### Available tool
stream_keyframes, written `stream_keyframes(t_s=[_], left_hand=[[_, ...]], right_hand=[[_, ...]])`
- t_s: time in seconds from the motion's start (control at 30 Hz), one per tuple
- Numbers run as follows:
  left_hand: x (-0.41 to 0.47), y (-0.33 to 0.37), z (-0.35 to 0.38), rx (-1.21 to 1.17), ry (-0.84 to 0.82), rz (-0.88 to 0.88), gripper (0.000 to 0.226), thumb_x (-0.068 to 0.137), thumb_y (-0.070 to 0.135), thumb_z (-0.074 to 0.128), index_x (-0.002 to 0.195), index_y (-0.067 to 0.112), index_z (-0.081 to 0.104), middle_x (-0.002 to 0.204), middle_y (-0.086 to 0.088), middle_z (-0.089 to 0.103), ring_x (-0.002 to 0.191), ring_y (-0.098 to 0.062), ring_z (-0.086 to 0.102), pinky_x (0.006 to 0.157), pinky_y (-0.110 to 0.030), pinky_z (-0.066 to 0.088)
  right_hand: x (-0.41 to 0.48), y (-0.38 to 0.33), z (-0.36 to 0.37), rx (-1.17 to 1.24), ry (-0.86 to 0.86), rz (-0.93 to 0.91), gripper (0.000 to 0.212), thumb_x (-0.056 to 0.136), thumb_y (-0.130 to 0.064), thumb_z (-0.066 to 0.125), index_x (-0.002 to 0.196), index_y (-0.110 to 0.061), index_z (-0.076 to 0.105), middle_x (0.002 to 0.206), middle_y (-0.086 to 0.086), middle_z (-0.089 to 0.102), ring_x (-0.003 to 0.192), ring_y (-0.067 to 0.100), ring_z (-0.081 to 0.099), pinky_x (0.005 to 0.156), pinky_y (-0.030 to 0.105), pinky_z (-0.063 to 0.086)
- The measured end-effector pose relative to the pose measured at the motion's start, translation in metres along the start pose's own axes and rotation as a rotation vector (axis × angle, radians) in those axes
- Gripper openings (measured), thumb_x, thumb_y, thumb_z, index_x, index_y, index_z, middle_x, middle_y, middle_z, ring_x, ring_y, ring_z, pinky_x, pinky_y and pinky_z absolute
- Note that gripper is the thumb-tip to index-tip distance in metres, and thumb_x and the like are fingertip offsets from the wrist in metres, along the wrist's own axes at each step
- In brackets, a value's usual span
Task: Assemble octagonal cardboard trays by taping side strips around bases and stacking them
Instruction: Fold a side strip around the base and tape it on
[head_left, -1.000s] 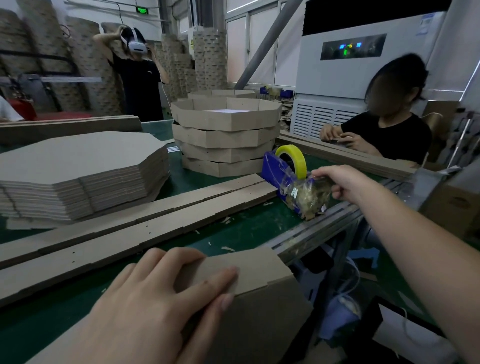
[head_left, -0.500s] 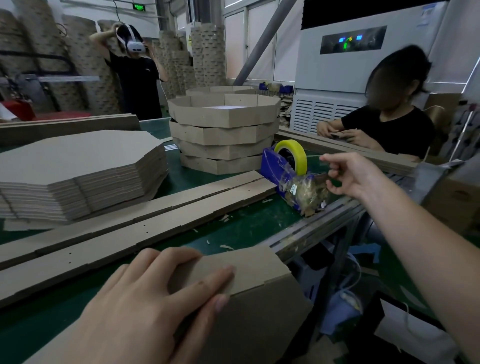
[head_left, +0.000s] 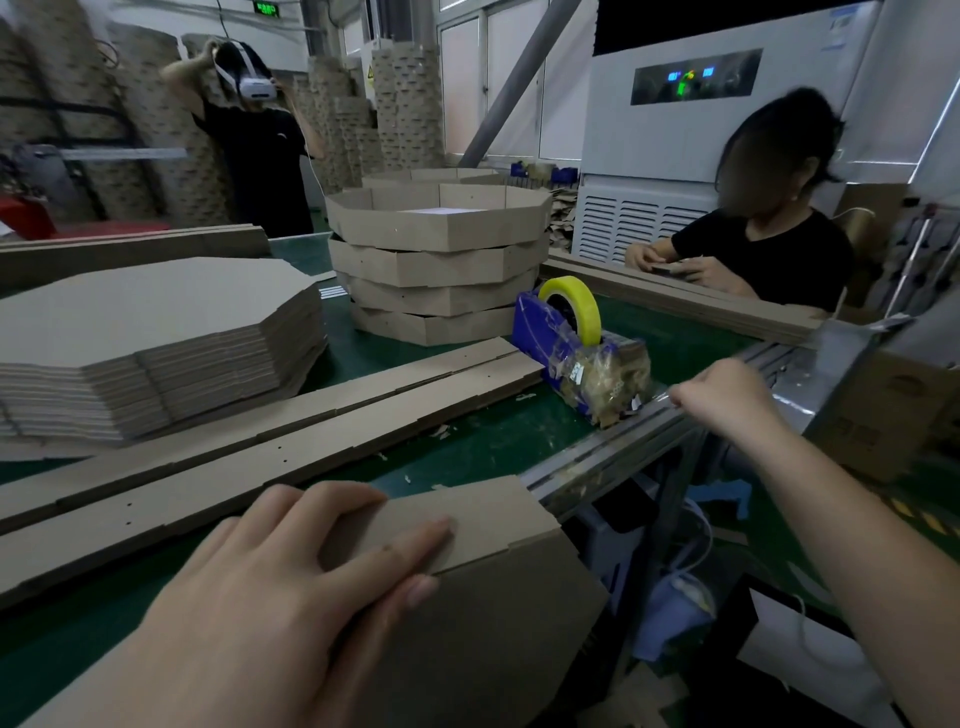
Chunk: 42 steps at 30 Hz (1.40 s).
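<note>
Behind, trays (head_left: 436, 270) (paper (head_left: 441, 211) inside), left grip (head_left: 291, 587) flat on cardboard (head_left: 493, 613), right grip (head_left: 727, 400) pinching tape (head_left: 582, 301).

1. Cannot make out what right hand (head_left: 727, 400) pinches, if anything.
2. Covers part of cardboard tray (head_left: 493, 597) with left hand (head_left: 270, 597); cuts tray off at bottom edge.
3. Loses stack of bases (head_left: 156, 332) past left edge.

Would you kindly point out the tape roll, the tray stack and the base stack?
tape roll (head_left: 584, 305): head view, yellow outer band.
tray stack (head_left: 441, 268): head view, front wall.
base stack (head_left: 156, 306): head view, top sheet.
</note>
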<state>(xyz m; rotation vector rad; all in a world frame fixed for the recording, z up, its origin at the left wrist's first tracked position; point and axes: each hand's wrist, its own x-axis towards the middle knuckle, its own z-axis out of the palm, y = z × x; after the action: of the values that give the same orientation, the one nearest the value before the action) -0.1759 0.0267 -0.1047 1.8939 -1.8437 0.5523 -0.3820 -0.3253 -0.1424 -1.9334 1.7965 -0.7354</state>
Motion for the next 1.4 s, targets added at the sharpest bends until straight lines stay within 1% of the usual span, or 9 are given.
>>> stream_keyframes(t_s=[0.07,0.17,0.27,0.43,0.63,0.87,1.07,1.17,1.4], left_hand=[[0.001,0.0,-0.002,0.014,-0.023,0.006,0.035,0.092,0.051,0.036,0.115,0.048,0.062,0.101,0.002,0.066,0.078,-0.025,0.064,0.054,-0.037,0.052],[0.006,0.001,-0.006,0.025,-0.056,-0.019,0.036,0.086,0.051,0.041,0.106,0.045,0.07,0.097,0.006,0.066,0.078,-0.022,0.066,0.057,-0.034,0.051],[0.012,0.006,-0.007,0.02,-0.068,-0.02,0.03,0.081,0.051,0.044,0.088,0.041,0.071,0.093,0.012,0.066,0.076,-0.017,0.067,0.064,-0.024,0.045],[0.014,0.011,-0.007,-0.011,-0.067,-0.041,0.028,0.081,0.051,0.044,0.081,0.04,0.07,0.092,0.014,0.065,0.075,-0.015,0.066,0.068,-0.007,0.022],[0.011,0.01,-0.007,-0.018,-0.058,-0.022,0.029,0.081,0.048,0.045,0.087,0.037,0.072,0.095,0.012,0.066,0.079,-0.016,0.066,0.062,-0.016,0.037],[0.007,0.011,-0.006,-0.013,-0.072,0.022,0.031,0.08,0.046,0.046,0.091,0.035,0.072,0.1,0.01,0.067,0.084,-0.017,0.067,0.061,-0.029,0.051],[0.007,0.013,-0.009,-0.03,-0.103,0.023,0.022,0.078,0.045,0.047,0.087,0.035,0.064,0.1,0.012,0.066,0.083,-0.015,0.066,0.063,-0.024,0.048],[0.007,0.011,-0.009,0.019,-0.126,0.069,0.03,0.079,0.042,0.045,0.102,0.043,0.064,0.1,0.006,0.066,0.08,-0.02,0.066,0.056,-0.032,0.052],[0.009,0.009,-0.013,0.031,-0.154,0.038,0.036,0.08,0.046,0.042,0.104,0.048,0.069,0.095,0.005,0.065,0.075,-0.02,0.066,0.054,-0.031,0.052]], right_hand=[[-0.018,-0.002,-0.008,0.036,0.051,-0.102,0.019,0.085,-0.017,0.066,0.083,0.0,0.075,0.086,0.017,0.072,0.08,0.03,0.063,0.07,0.039,0.051],[-0.074,-0.022,-0.02,0.373,-0.031,-0.289,0.015,0.082,-0.024,0.073,0.068,-0.028,0.073,0.08,-0.012,0.065,0.081,0.009,0.058,0.072,0.028,0.041],[-0.143,-0.044,-0.028,0.7,-0.249,-0.406,0.019,0.069,-0.045,0.077,0.075,-0.027,0.076,0.077,-0.007,0.065,0.064,0.005,0.055,0.066,0.025,0.042],[-0.221,-0.061,-0.026,1.025,-0.632,-0.383,0.023,0.065,-0.038,0.075,0.078,-0.019,0.077,0.05,-0.008,0.052,0.042,0.005,0.036,0.043,0.022,0.025],[-0.258,-0.07,0.003,1.113,-0.667,-0.072,0.028,0.052,-0.034,0.09,0.065,-0.012,0.076,0.036,-0.004,0.036,0.029,0.006,0.025,0.037,0.02,0.014],[-0.269,-0.08,0.011,1.264,-0.585,0.177,0.023,0.045,-0.027,0.071,0.052,-0.005,0.071,0.032,-0.001,0.03,0.025,0.006,0.02,0.032,0.011,0.014],[-0.269,-0.078,0.009,1.234,-0.678,0.238,0.021,0.048,-0.027,0.07,0.046,-0.006,0.068,0.033,0.0,0.026,0.024,0.008,0.02,0.032,0.011,0.014],[-0.263,-0.074,0.007,1.167,-0.784,0.223,0.023,0.047,-0.033,0.071,0.049,-0.01,0.07,0.037,-0.001,0.024,0.027,0.008,0.018,0.036,0.013,0.011],[-0.247,-0.061,0.004,0.982,-1.043,0.167,0.038,0.052,-0.049,0.073,0.075,-0.018,0.078,0.043,0.003,0.035,0.034,0.011,0.019,0.038,0.019,0.012]])
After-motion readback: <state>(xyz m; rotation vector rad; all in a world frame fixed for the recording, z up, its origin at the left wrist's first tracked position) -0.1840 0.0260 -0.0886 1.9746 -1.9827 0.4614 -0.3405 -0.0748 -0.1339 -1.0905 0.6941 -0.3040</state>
